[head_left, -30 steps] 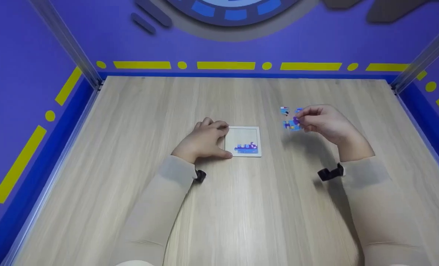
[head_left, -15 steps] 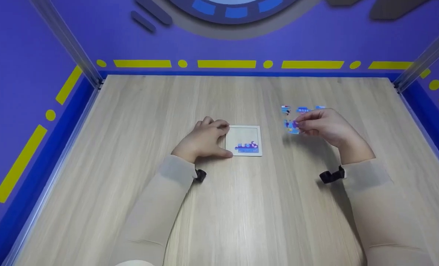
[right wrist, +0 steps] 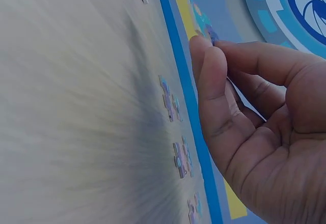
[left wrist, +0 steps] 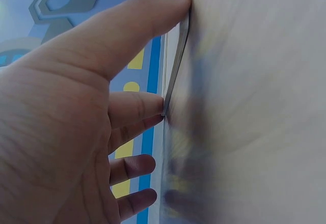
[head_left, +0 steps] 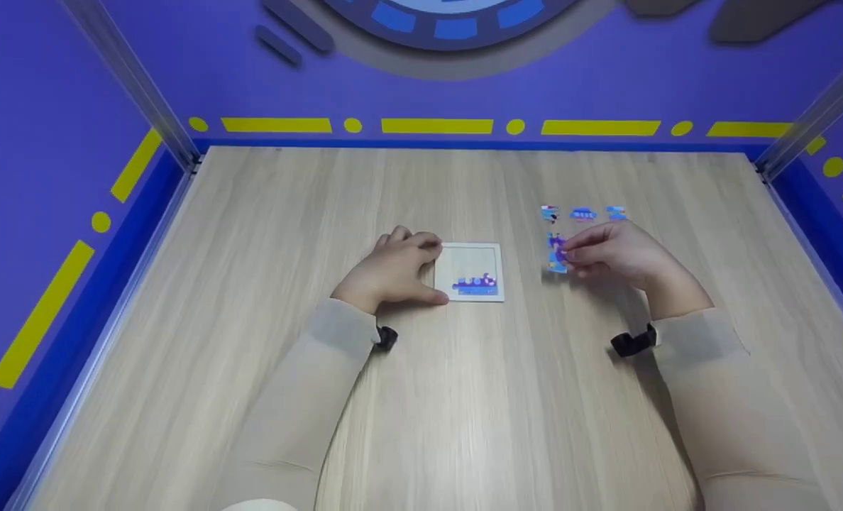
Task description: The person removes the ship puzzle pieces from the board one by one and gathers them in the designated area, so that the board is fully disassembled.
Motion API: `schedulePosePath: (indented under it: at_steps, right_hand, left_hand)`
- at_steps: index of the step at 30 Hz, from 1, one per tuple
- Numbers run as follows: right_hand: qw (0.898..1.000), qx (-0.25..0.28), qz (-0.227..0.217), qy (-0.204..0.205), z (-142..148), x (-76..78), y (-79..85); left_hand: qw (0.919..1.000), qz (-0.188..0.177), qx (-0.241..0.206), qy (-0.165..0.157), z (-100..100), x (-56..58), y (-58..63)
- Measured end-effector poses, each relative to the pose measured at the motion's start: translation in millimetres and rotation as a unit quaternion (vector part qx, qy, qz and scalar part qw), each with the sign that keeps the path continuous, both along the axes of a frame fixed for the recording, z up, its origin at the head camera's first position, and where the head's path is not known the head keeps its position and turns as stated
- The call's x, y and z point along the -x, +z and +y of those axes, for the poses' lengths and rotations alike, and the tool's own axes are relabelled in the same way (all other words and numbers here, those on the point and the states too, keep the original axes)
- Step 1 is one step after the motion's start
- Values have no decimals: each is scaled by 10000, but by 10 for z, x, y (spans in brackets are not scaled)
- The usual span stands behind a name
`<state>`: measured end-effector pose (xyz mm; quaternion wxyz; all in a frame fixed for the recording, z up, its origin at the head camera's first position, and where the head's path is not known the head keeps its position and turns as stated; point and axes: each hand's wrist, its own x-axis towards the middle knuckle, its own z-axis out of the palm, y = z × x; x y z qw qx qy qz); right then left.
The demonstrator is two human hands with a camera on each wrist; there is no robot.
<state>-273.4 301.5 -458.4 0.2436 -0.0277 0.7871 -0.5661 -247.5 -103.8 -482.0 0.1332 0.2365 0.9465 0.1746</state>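
The near edge is filled by two pale beige sleeves (head_left: 287, 404), each with a black mount (head_left: 387, 338) worn at its wrist. Beyond them, a small square tray (head_left: 467, 259) is laid flat near the middle of the table (head_left: 450, 397). It is rimmed in white, with a pale inside. Its lower right part is filled by a strip (head_left: 475, 285) of puzzle, printed in purple and blue with small pale, rounded shapes and a knobbly upper edge; how many pieces make it up cannot be told. The tray's left side is spanned by the left hand (head_left: 393, 273), its thumb and forefinger set wide at the near and far corners.

To the tray's right, a puzzle piece (head_left: 557, 257) is pinched narrowly between the thumb and fingertips of the right hand (head_left: 624, 255), tilted and lifted off the wood. It is thin and coloured purple and bright blue, with touches of orange; its far part is covered by the fingers. Just past it, three loose pieces (head_left: 582, 214) are spread in a row, bright blue with pink and white touches. The table is backed by a blue-violet wall (head_left: 436, 96) marked with yellow bars and dots.
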Motion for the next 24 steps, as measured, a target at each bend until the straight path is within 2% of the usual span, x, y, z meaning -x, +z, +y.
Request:
schedulePosePath:
  at_steps: [17, 24]
  right_hand:
    - [9934, -1083, 378, -17, -20, 20, -107]
    - [9833, -1664, 730, 123, -58, 21, -129]
  left_hand:
    - [10000, 10, 14, 40, 20, 11, -12]
    - [10000, 20, 30, 31, 16, 9, -9]
